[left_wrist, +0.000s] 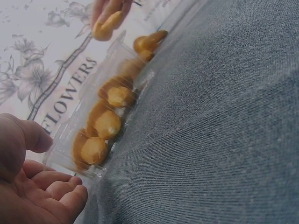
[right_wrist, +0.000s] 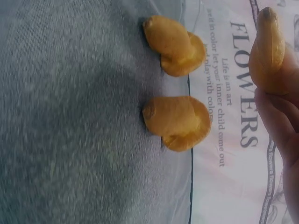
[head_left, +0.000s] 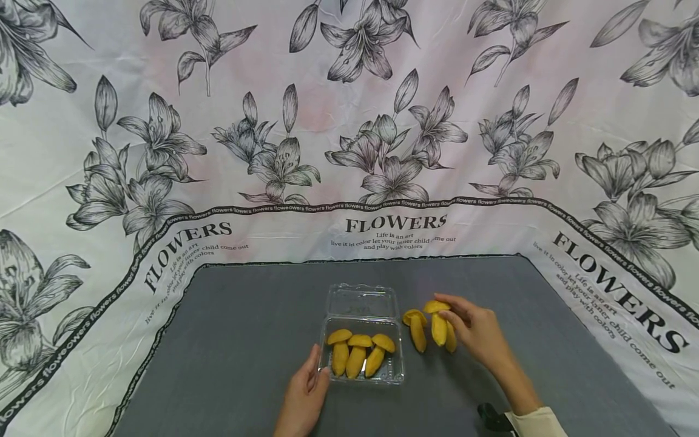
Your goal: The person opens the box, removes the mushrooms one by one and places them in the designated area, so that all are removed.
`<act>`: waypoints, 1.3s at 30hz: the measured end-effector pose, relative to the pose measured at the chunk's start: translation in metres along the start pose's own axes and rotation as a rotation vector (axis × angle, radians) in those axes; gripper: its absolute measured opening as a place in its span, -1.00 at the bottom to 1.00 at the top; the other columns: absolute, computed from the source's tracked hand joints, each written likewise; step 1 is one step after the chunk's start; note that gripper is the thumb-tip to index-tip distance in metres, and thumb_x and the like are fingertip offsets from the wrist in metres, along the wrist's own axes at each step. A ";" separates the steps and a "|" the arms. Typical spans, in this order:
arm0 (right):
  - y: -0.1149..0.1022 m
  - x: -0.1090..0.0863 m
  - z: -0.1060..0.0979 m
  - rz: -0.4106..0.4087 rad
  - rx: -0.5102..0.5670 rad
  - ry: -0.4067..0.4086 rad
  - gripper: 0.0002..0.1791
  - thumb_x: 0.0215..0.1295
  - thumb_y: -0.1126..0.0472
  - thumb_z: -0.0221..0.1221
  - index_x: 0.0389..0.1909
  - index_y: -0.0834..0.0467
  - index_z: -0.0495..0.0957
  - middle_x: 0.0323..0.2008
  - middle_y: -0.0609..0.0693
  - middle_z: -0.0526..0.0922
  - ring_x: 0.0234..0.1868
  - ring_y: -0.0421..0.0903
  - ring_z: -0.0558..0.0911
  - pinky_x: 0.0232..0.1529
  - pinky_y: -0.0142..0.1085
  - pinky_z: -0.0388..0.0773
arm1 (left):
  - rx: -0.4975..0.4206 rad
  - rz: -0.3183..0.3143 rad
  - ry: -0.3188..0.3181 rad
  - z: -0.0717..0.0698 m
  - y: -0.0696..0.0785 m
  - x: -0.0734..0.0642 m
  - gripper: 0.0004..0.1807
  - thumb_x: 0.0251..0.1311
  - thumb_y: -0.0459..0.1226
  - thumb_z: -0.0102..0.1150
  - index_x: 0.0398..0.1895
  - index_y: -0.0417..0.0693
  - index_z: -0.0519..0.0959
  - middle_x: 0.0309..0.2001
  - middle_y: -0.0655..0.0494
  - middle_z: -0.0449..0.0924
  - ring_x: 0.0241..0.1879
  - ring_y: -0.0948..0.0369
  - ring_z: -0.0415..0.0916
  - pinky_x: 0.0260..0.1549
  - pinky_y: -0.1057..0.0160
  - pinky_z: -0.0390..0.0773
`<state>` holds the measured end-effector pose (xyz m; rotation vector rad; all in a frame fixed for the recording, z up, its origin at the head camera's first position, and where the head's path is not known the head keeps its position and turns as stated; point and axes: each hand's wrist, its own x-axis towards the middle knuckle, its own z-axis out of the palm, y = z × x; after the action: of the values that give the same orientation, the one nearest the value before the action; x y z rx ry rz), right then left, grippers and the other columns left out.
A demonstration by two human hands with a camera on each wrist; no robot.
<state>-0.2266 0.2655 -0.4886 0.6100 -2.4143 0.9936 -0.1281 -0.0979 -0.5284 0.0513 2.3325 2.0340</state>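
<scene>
My right hand pinches a yellow-brown mushroom by its cap, held up off the table. Below and beside it, two similar mushrooms lie on the table; one mushroom is in plain sight, the other mushroom partly covered by the held one. A clear plastic clamshell box stands left of them with its lid raised at the back. Three mushrooms lie side by side inside, caps toward the lid. My left hand rests at the box's left side, fingers loose and thumb near the front corner.
A grey cloth-covered table carries everything. A white curtain printed with flowers and lettering surrounds its back and sides. Near my right wrist is a dark object, partly cut off by the frame.
</scene>
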 end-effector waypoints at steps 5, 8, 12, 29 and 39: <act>0.005 -0.004 -0.007 0.029 -0.049 0.009 -0.62 0.43 0.38 0.33 0.24 0.17 0.69 0.07 0.09 0.80 -0.07 -0.09 0.81 -0.23 -0.63 0.66 | 0.002 0.009 0.001 0.001 -0.001 0.000 -0.26 0.61 -0.28 0.10 0.59 -0.56 0.04 0.58 -0.48 0.01 0.56 -0.32 0.05 0.41 -0.09 0.39; 0.007 -0.006 -0.011 0.042 -0.065 0.008 -0.62 0.46 0.36 0.31 0.25 0.15 0.68 0.08 0.10 0.79 -0.06 0.00 0.82 -0.19 -0.65 0.65 | 0.005 0.011 0.002 0.000 -0.001 0.000 -0.26 0.61 -0.27 0.10 0.59 -0.55 0.04 0.58 -0.47 0.02 0.56 -0.31 0.05 0.41 -0.09 0.40; 0.008 -0.007 -0.015 0.048 -0.074 0.014 -0.63 0.47 0.35 0.31 0.25 0.14 0.68 0.07 0.10 0.80 -0.06 0.00 0.82 -0.19 -0.66 0.64 | 0.006 0.018 0.005 0.000 -0.001 0.000 -0.26 0.61 -0.27 0.10 0.59 -0.55 0.04 0.58 -0.48 0.03 0.56 -0.31 0.05 0.40 -0.09 0.41; 0.022 -0.018 -0.025 0.084 -0.089 0.030 -0.63 0.46 0.39 0.30 0.23 0.19 0.68 0.06 0.14 0.80 -0.06 0.11 0.82 -0.17 -0.71 0.60 | 0.008 0.020 0.013 0.001 0.000 -0.002 -0.27 0.61 -0.29 0.10 0.59 -0.56 0.05 0.57 -0.48 0.06 0.56 -0.31 0.05 0.42 -0.10 0.37; 0.025 -0.022 -0.032 0.080 -0.130 0.042 -0.63 0.42 0.43 0.32 0.21 0.23 0.68 0.00 0.19 0.81 -0.13 0.05 0.83 -0.29 -0.66 0.62 | 0.006 0.002 0.010 0.000 0.000 -0.001 -0.27 0.61 -0.30 0.09 0.59 -0.55 0.04 0.58 -0.48 0.05 0.57 -0.30 0.04 0.42 -0.11 0.37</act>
<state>-0.2154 0.3103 -0.4936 0.4463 -2.4599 0.8633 -0.1274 -0.0976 -0.5287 0.0446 2.3457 2.0325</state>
